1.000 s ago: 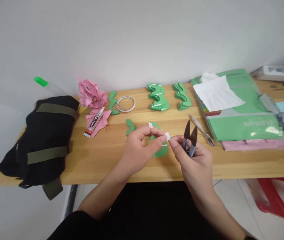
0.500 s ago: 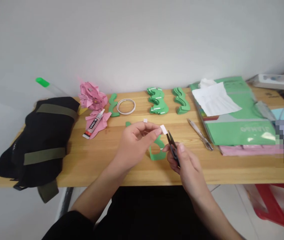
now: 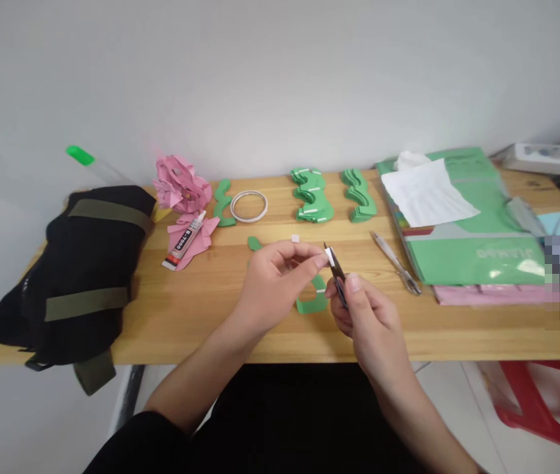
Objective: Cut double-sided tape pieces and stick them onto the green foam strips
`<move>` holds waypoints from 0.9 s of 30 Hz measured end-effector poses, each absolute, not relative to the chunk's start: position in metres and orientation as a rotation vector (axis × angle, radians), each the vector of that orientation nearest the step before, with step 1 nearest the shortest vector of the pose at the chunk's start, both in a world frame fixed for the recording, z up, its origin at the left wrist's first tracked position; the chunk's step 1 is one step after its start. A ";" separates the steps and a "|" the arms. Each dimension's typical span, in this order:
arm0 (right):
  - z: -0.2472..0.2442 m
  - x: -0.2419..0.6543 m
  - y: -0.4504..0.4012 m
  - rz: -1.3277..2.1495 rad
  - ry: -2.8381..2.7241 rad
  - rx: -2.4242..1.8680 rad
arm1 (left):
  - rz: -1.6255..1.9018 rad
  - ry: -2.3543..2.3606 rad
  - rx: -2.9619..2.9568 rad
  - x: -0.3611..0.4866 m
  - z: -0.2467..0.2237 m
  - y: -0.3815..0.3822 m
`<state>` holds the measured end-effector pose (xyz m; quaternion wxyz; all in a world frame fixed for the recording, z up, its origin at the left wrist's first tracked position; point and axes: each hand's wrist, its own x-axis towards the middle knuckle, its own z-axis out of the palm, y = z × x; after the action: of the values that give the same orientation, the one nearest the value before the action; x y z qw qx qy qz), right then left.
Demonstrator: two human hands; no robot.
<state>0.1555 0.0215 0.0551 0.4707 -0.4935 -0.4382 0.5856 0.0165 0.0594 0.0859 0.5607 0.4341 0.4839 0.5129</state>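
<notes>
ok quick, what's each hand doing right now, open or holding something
Left hand: closed, pinching a small white piece between thumb and finger.
Right hand: closed around small dark scissors, blades at the white piece.

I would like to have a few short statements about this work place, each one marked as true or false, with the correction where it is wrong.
1. The right hand holds the scissors. True.
2. The left hand holds the glue tube. False: it holds a small white piece; the glue tube lies on pink paper.
3. A white tissue lies on the green folder. True.
4. The black bag lies at the left end of the table. True.
5. The tape ring lies on the black bag. False: it lies on the table.
</notes>
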 end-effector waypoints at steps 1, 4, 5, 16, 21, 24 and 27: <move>0.055 0.156 0.022 1.434 -1.076 -1.212 | 1.209 1.140 1.028 0.016 0.085 0.060; 0.055 0.156 0.022 1.429 -1.077 -1.223 | 1.203 1.148 1.039 0.016 0.084 0.060; 0.055 0.156 0.022 1.428 -1.074 -1.225 | 1.205 1.150 1.035 0.016 0.084 0.060; 0.054 0.154 0.026 1.419 -1.066 -1.230 | 1.204 1.131 0.968 0.017 0.082 0.062; 0.052 0.155 0.028 1.425 -1.062 -1.216 | 1.200 1.095 0.953 0.016 0.082 0.064; 0.053 0.154 0.029 1.425 -1.060 -1.201 | 1.192 1.046 0.943 0.015 0.083 0.065; 0.054 0.153 0.030 1.420 -1.064 -1.194 | 1.182 0.998 0.933 0.014 0.082 0.066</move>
<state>0.1532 0.0298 0.0540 0.4808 -0.4896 -0.4361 0.5822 0.0144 0.0664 0.0822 0.6190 0.4056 0.4340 0.5138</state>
